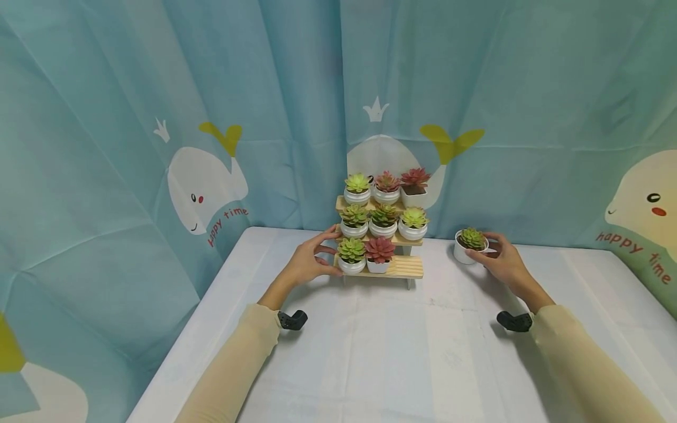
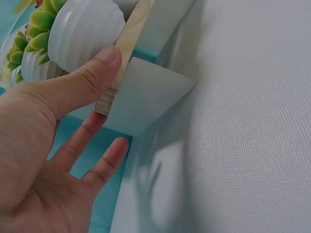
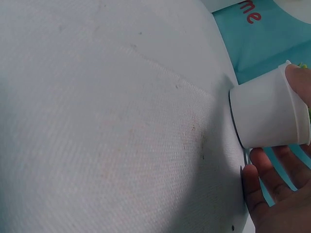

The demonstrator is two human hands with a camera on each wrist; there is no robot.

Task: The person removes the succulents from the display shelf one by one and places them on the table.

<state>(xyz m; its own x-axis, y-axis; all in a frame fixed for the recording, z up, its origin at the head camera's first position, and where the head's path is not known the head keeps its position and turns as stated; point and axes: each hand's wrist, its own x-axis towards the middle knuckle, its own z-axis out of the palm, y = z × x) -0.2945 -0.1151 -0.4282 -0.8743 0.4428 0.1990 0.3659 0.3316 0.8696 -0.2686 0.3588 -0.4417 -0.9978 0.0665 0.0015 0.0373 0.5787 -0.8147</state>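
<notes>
Left hand: The left hand (image 1: 311, 259) reaches to the left end of a three-tiered stand of pale wood (image 1: 408, 268), its fingers extended and spread; in the left wrist view the thumb lies on the edge of a board, just beside a ribbed white pot (image 2: 85, 36), and one fingertip meets the board's end.
Right hand: The right hand (image 1: 503, 264) holds a smooth, tapered white pot (image 1: 462, 254) between thumb and fingers, the thumb near the rim.
Held pot: It stands upright to the right of the stand, well apart from it, near the far edge of the table, and bears a green rosette succulent (image 1: 472, 238); whether its base touches the surface cannot be told.
Top tier: A light green succulent (image 1: 357, 183), a pink-and-green succulent (image 1: 387, 181) and a dark red succulent (image 1: 415, 176) stand in white pots, left to right.
Middle tier: Three green succulents (image 1: 383, 215) stand in rounded white pots.
Bottom tier: A bright green succulent (image 1: 351, 249) and a red succulent (image 1: 379, 249) occupy the left and middle; ridged wood shows at right.
Table: A table with a pale cloth surface (image 1: 381, 352) carries the stand.
Backdrop: A blue curtain (image 1: 296, 88) printed with white whales hangs behind.
Wrists: Cream sleeves (image 1: 233, 364) end beside small black devices (image 1: 293, 320).
</notes>
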